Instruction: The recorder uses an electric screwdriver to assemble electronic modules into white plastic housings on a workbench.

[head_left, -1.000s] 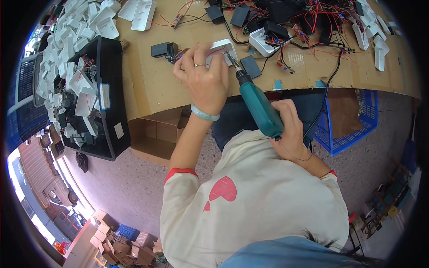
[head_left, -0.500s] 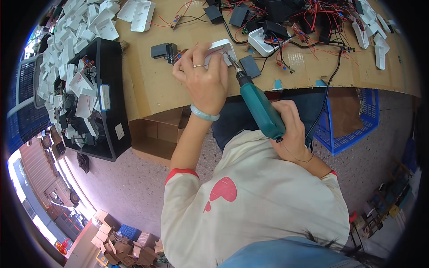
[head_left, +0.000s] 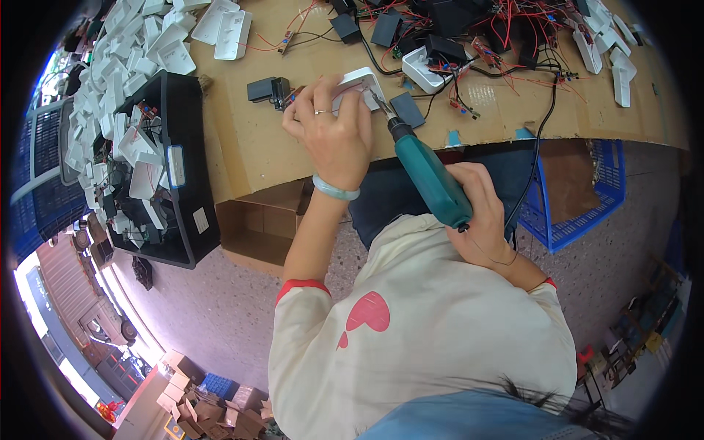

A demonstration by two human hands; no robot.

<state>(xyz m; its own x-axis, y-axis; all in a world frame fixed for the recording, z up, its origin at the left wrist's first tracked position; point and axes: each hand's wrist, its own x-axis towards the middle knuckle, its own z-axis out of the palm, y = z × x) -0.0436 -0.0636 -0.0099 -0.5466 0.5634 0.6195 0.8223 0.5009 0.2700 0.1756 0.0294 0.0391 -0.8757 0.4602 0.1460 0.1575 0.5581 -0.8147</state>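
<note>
My left hand presses a white plastic casing against the cardboard-topped table, its fingers bent over the casing's near side. In my right hand is a green electric screwdriver, its tip slanting down into the casing beside my left fingertips. The screw, if there is one, is too small to make out. Left of my left fingers lies a black box-shaped part with a small circuit board next to it. A flat dark grey cover lies just right of the screwdriver's tip.
A heaped black crate of white casings stands at the left. Black boxes, red wires and circuit boards crowd the table's far right. The screwdriver's black cord loops over the table edge. Below are a cardboard box and a blue basket.
The whole view has shifted slightly. My hands, the casing and the screwdriver keep nearly the same positions relative to one another.
</note>
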